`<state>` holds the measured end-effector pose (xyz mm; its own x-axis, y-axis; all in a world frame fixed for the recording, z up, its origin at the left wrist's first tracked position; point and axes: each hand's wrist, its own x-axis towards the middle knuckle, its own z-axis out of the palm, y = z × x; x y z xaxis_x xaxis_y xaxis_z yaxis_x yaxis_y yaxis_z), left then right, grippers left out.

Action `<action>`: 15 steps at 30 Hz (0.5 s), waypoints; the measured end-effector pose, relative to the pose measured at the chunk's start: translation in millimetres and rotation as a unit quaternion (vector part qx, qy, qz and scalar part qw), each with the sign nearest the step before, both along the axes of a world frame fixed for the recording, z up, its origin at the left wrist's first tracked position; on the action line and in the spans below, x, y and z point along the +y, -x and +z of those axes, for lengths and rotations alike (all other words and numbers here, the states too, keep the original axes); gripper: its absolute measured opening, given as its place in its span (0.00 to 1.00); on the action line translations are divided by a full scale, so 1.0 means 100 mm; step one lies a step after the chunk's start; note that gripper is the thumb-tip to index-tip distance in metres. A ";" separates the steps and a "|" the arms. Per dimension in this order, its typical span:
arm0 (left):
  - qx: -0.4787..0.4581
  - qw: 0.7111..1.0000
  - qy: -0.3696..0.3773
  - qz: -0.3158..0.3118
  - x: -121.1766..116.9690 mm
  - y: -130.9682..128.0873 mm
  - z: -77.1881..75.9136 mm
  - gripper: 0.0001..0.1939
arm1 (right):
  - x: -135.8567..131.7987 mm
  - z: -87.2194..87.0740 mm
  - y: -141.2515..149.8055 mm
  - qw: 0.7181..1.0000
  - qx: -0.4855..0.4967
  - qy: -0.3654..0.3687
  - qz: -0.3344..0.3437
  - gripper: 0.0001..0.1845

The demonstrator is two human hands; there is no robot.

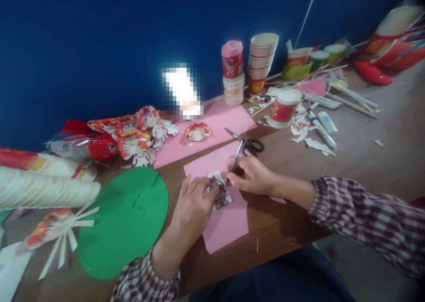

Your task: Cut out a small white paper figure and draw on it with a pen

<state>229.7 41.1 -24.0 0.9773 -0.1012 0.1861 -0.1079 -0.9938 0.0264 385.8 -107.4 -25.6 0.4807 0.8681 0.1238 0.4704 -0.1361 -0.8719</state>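
My right hand (249, 173) grips a pen (237, 156), its tip down near the edge of a small white paper piece (227, 198). Black line drawing covers that piece, which lies on a pink sheet (227, 229). Fingers stretched out, my left hand (194, 204) rests flat on the white piece and hides part of the drawing. Just beyond the pen lies a pair of black-handled scissors (244, 141). A small ring of red and gold paper with a white middle (198, 132) sits farther back on another pink sheet (232, 116).
Left of me lie a green paper round (122, 222), nested paper cups (46, 189) and red-gold paper figures (133, 131). Cup stacks (263, 60) stand along the blue wall. To the right are a red cup (284, 109), paper scraps, a marker (322, 129) and a small tube (328, 122).
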 end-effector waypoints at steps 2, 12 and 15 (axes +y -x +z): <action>0.001 1.000 0.002 -0.001 0.00 0.00 0.00 0.14 | 0.00 0.00 0.00 1.000 -0.013 -0.003 -0.013 0.01; 0.006 1.000 -0.005 -0.001 0.01 0.02 -0.01 0.13 | 0.00 -0.02 0.00 0.999 -0.041 0.011 -0.013 0.03; 0.009 1.000 -0.003 0.000 0.01 0.02 -0.01 0.14 | 0.00 -0.01 -0.01 0.999 -0.035 0.011 -0.011 0.03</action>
<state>228.0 41.9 -24.5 0.9804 -0.1022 0.1682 -0.1075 -0.9939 0.0229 386.5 -107.0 -26.2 0.4905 0.8604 0.1381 0.5266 -0.1664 -0.8336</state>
